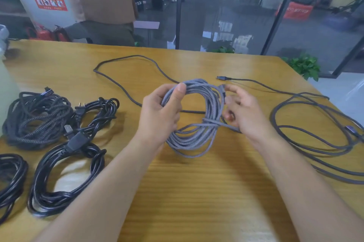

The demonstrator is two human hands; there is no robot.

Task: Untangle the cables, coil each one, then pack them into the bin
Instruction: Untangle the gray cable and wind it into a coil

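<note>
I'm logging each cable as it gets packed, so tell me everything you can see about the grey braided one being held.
The grey braided cable is wound into a loose round coil of many loops, its sheath woven-looking. It hangs tilted above the wooden table. The left hand grips its left side; the right hand works a strand wrapped across the right.

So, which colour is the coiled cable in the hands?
Grey, with a braided pattern: the coiled cable, best in the head view.

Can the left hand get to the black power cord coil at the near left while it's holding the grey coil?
Probably not yet. The left hand grips the grey coil, so it is occupied. The black power cord coil lies uncovered on the table with nothing between them, so once freed it could likely reach it.
</note>
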